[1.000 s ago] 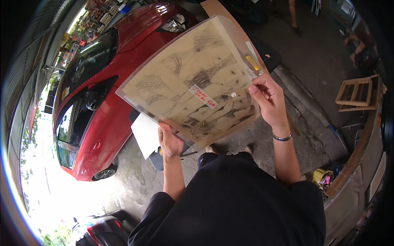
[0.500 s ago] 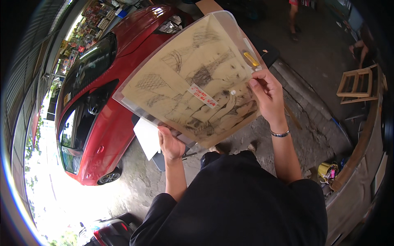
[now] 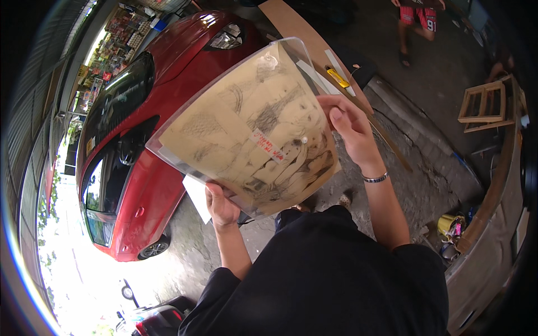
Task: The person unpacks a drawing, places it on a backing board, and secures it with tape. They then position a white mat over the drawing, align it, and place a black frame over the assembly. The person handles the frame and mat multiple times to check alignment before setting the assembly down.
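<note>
A clear plastic envelope (image 3: 168,136) is held up in front of me, tilted. Inside it a yellowish paper with a pencil drawing (image 3: 218,112) shows, and a pale strip with red handwriting (image 3: 269,147) lies across its middle. My left hand (image 3: 223,208) grips the lower left edge, thumb on top and fingers hidden behind. At the right edge my right hand (image 3: 354,131), with a metal bracelet at the wrist, pinches the envelope between thumb and fingers. Past it, a yellow utility knife (image 3: 338,77) rests on a brown board (image 3: 291,28).
A red car (image 3: 151,134) stands close on the left. White paper (image 3: 196,197) shows below the envelope. On the right are wooden frames (image 3: 483,106) and a yellow can (image 3: 448,225). Another person (image 3: 416,19) in red shorts is at the far right.
The envelope has come lower and slightly left, with both hands on it. More of the brown board and the knife now shows. The person at the back has come further into view.
</note>
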Motion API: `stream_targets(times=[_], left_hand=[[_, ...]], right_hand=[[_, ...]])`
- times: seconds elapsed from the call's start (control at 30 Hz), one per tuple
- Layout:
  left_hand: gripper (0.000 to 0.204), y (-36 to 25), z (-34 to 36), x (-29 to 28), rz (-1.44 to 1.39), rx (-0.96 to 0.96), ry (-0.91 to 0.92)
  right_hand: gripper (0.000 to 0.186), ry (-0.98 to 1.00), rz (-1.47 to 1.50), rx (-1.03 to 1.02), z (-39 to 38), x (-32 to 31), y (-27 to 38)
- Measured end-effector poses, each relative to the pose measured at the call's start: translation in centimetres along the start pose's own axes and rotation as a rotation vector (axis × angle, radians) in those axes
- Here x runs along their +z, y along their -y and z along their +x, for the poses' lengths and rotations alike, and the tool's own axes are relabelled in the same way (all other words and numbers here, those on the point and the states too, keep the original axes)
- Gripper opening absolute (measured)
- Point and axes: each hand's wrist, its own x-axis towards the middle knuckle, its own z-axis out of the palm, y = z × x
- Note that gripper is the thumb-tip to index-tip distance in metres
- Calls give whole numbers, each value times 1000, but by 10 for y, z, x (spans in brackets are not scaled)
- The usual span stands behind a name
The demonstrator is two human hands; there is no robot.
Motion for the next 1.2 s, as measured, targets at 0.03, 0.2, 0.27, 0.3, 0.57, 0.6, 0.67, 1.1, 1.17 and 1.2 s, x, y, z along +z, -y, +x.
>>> stream_targets(times=[0.03,0.2,0.27,0.3,0.57,0.6,0.67,1.1,1.17,1.2], left_hand=[[60,-2,-1,-8,2,-7,54],[57,-11,-4,-23,53,-13,137],[56,-13,-2,-20,55,5,145],[55,-13,-3,-18,60,18,143],[54,-14,-6,-20,216,95,-61],[54,-15,-5,-16,230,107,-80],[54,-20,-3,-11,203,92,-53],[56,-27,-7,-20,166,35,-139],[57,-27,-4,-19,193,46,-147],[57,-25,-4,-18,207,52,-154]], right_hand=[[24,24,40,0,6,4,5],[22,-35,77,-16,32,22,4],[19,-36,13,-75,39,23,-5],[17,-44,15,-81,40,25,-5],[14,-272,-125,-137,47,29,-19],[15,-276,-118,-139,48,28,-20],[15,-284,-103,-142,49,24,-20],[14,-354,-87,-142,67,-28,-34],[14,-367,-105,-125,67,-38,-33],[14,-379,-121,-127,67,-46,-35]])
